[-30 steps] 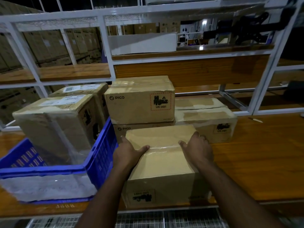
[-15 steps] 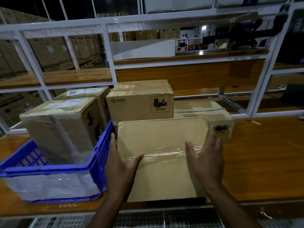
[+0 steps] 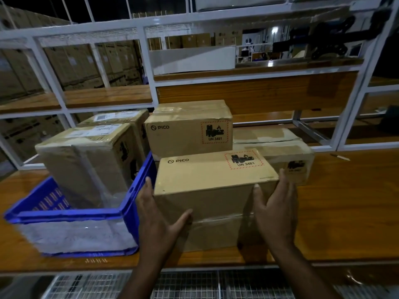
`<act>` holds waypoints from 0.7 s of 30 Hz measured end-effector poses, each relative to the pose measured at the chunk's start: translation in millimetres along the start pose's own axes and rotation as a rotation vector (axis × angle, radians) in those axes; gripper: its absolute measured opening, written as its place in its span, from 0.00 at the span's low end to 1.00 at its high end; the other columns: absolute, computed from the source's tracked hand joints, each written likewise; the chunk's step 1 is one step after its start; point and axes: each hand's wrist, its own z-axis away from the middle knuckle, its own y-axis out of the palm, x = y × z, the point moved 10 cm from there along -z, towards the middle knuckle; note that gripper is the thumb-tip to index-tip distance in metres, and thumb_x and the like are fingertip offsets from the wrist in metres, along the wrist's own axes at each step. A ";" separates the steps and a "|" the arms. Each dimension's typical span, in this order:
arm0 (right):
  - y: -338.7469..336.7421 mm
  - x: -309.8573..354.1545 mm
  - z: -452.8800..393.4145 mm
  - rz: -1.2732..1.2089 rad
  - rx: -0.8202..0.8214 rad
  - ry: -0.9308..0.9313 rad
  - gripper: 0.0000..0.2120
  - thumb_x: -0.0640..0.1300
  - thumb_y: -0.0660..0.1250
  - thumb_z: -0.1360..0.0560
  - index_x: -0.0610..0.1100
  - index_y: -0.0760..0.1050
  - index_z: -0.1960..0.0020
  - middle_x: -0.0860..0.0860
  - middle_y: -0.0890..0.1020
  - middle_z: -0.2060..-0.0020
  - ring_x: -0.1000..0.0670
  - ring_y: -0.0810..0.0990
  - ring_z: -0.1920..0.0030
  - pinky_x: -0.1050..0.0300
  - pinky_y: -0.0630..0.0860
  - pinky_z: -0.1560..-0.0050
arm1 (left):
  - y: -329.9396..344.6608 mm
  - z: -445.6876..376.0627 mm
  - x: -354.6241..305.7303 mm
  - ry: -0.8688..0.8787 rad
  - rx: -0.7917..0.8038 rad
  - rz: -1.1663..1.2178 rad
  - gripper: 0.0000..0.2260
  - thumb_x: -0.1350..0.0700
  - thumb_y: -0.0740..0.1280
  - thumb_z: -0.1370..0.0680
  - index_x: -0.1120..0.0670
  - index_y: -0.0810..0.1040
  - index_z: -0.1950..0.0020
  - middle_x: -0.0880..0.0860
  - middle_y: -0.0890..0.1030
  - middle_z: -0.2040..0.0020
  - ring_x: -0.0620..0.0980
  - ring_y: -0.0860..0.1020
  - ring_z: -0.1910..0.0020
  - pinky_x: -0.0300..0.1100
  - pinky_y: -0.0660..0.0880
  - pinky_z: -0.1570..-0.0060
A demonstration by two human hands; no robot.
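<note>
A cardboard box [image 3: 216, 178] marked PICO and UN 3481 stands on the wooden table [image 3: 349, 203] in front of me, label face up and taped seam toward me. My left hand [image 3: 159, 221] presses its left side with straight fingers, thumb spread across the front face. My right hand [image 3: 276, 212] lies flat against its right side, fingers pointing up. The box sits between both palms.
A second PICO box [image 3: 187, 130] is stacked just behind, and a lower taped box [image 3: 274, 145] lies behind at the right. A blue crate [image 3: 127, 208] on the left holds two tall boxes [image 3: 86, 162]. A white shelf frame [image 3: 149, 61] rises behind.
The box has been rolled over: its taped face, up a second ago, now faces me and the label face is on top. Both hands slid from its top to its sides.
</note>
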 end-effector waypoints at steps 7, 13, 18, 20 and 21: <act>19.2 57.3 -8.9 0.210 0.036 -0.388 0.25 0.56 0.52 0.20 0.43 0.78 0.36 0.46 0.80 0.35 0.47 0.73 0.30 0.41 0.51 0.22 | 30.0 -27.1 -45.2 0.281 0.218 -0.382 0.37 0.28 0.55 0.23 0.48 0.64 0.21 0.49 0.65 0.21 0.45 0.58 0.20 0.54 0.51 0.20; 16.5 66.8 -17.5 0.191 -0.003 -0.386 0.14 0.49 0.60 0.20 0.43 0.82 0.49 0.46 0.85 0.50 0.48 0.82 0.46 0.46 0.70 0.32 | 32.5 -30.7 -45.8 0.223 0.268 -0.445 0.38 0.25 0.47 0.23 0.49 0.69 0.24 0.48 0.70 0.24 0.43 0.62 0.22 0.54 0.51 0.20; 37.0 100.1 -14.7 0.199 0.173 -0.427 0.07 0.46 0.63 0.21 0.48 0.79 0.53 0.52 0.81 0.59 0.55 0.76 0.59 0.56 0.78 0.52 | 48.0 -40.3 -67.5 0.238 0.451 -0.479 0.31 0.34 0.48 0.17 0.50 0.64 0.21 0.49 0.65 0.21 0.43 0.59 0.21 0.47 0.47 0.20; 55.2 122.3 -5.5 0.187 0.249 -0.510 0.08 0.47 0.63 0.20 0.49 0.80 0.49 0.53 0.81 0.56 0.54 0.77 0.56 0.55 0.77 0.50 | 61.4 -44.0 -80.8 0.266 0.520 -0.429 0.24 0.42 0.49 0.14 0.50 0.62 0.20 0.49 0.63 0.20 0.43 0.58 0.21 0.45 0.49 0.20; 62.1 130.2 -3.3 0.202 0.273 -0.533 0.09 0.47 0.62 0.20 0.49 0.80 0.48 0.52 0.82 0.55 0.53 0.78 0.54 0.56 0.77 0.50 | 67.4 -44.7 -87.0 0.286 0.541 -0.417 0.23 0.46 0.49 0.14 0.50 0.62 0.20 0.49 0.63 0.20 0.43 0.58 0.21 0.44 0.49 0.20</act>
